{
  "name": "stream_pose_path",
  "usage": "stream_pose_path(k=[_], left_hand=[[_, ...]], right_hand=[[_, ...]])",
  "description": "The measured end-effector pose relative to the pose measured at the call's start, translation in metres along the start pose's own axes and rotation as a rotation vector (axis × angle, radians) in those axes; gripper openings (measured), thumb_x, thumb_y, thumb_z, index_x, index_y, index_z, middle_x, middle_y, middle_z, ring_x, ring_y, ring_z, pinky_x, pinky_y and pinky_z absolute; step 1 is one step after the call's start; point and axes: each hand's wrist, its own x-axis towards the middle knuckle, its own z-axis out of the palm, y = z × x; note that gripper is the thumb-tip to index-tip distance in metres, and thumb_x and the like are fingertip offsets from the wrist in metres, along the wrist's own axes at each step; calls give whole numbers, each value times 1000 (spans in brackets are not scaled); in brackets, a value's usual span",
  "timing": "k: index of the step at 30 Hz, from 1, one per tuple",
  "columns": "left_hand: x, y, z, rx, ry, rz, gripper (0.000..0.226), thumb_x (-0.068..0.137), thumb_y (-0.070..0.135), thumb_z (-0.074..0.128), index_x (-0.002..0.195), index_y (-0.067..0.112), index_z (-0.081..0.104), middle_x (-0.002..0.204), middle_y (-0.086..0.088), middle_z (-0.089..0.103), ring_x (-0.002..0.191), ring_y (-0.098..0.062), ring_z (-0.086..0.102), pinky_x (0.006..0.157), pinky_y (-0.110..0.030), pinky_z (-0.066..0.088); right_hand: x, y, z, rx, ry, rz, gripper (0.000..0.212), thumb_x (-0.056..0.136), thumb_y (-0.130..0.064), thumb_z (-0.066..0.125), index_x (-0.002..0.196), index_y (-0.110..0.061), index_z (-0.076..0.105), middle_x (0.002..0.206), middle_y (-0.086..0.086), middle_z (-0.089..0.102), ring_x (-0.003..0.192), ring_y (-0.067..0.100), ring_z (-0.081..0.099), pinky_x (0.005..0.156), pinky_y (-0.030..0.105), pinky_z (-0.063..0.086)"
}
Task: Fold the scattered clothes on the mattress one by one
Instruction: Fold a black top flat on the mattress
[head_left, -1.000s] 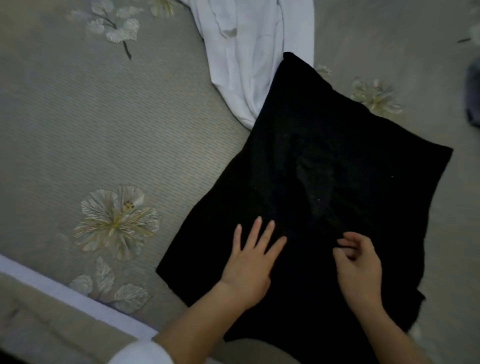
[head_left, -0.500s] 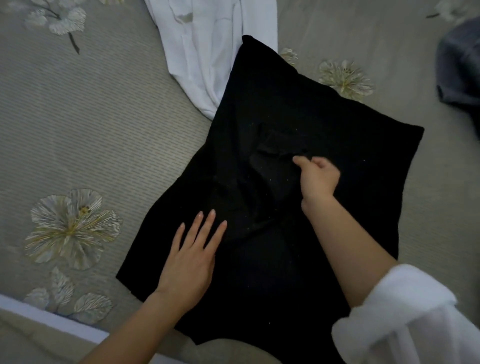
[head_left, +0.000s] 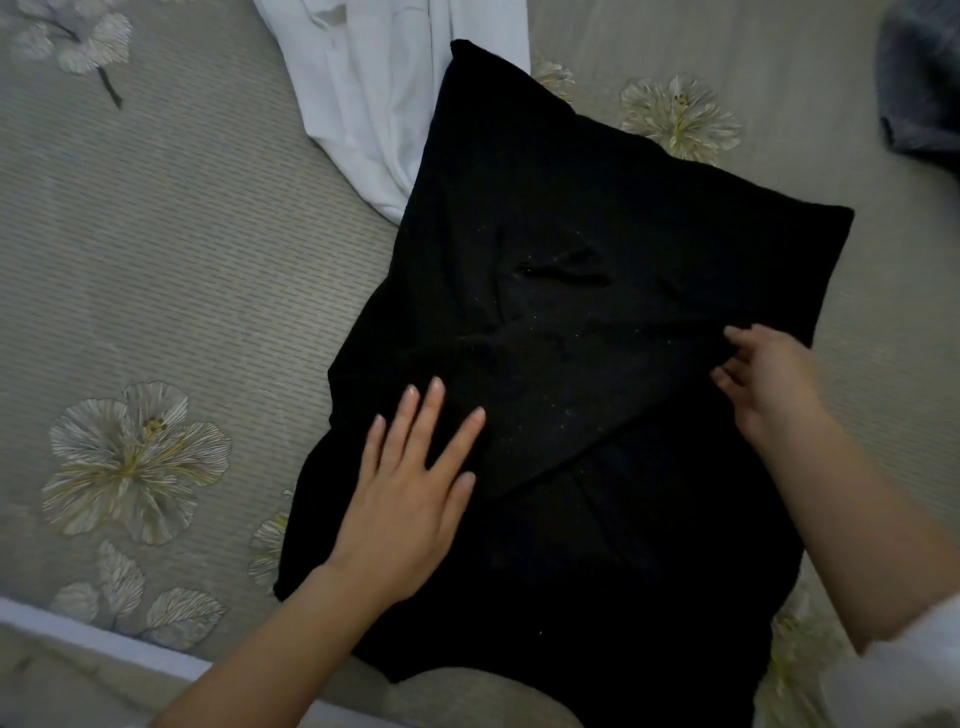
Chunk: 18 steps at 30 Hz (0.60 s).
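On the mattress (head_left: 182, 234), the black garment (head_left: 597, 208) is being pressed by the released left grip (head_left: 410, 493) and pinched by the right grip (head_left: 769, 379), seemingly one fold in, white garment (head_left: 374, 93) waiting.

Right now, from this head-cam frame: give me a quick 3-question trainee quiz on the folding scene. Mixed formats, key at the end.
1. True or false: the left hand lies flat, fingers spread, on the black garment.
2. Which garment does the black one overlap at its far edge? A) the white garment B) a striped one C) a red one
3. Fill in: the mattress cover is printed with pale ____.

Key: 1 true; 2 A; 3 flowers.
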Motion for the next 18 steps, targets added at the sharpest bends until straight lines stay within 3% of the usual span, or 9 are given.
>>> stream_pose_path(k=[2,4,5,8,10,12,15,18], left_hand=[[7,-10,-4,-27,37,-99,60,98,48,20,152,34,1,160,-4,-12,146,-20,-15,117,-37,-8],[11,-18,-1,-48,-40,-134,61,94,55,9,149,39,-11,157,1,-24,143,-16,-25,118,-37,-11],[11,-21,1,-39,-92,-113,62,91,59,3,147,41,-16,155,3,-28,141,-15,-29,118,-39,-10],[8,-25,6,-12,-172,-63,62,86,62,-3,144,46,-20,152,5,-33,139,-14,-34,117,-42,-12],[12,-28,3,-4,-105,-92,62,89,61,3,146,44,-16,154,5,-30,140,-14,-32,114,-42,-14],[17,-32,0,49,-108,-108,62,90,62,4,145,43,-19,154,4,-31,138,-15,-35,111,-43,-17],[25,-38,-1,137,-197,-125,65,92,62,11,142,40,-25,152,-1,-36,136,-20,-38,107,-47,-21],[16,-45,5,152,-142,-50,66,95,61,9,147,34,-21,154,-6,-32,140,-21,-33,111,-48,-15]], right_hand=[[2,0,-6,10,156,-95,21,86,-7,51,84,-28,51,103,0,64,75,10,55,64,23,45],[1,5,-14,14,268,-125,19,85,-8,51,86,-27,51,107,6,65,72,11,51,68,26,43],[1,9,-17,-22,261,-107,16,87,-10,53,96,-23,54,106,6,63,73,12,51,70,27,44],[0,24,-23,-182,179,9,49,90,-20,60,135,-16,40,108,3,51,84,17,56,84,32,50],[-6,29,-23,-203,189,-17,58,88,-24,63,138,-17,35,116,6,49,91,17,57,91,34,49],[-14,33,-22,-274,207,-81,64,86,-26,66,140,-18,32,131,9,48,111,23,54,99,37,45],[-32,42,-21,-602,226,-268,77,86,-24,66,148,-14,22,152,12,28,138,29,31,112,44,27],[-61,60,-17,-913,91,-613,81,88,-32,62,152,-15,15,159,12,12,145,30,13,115,47,15]])
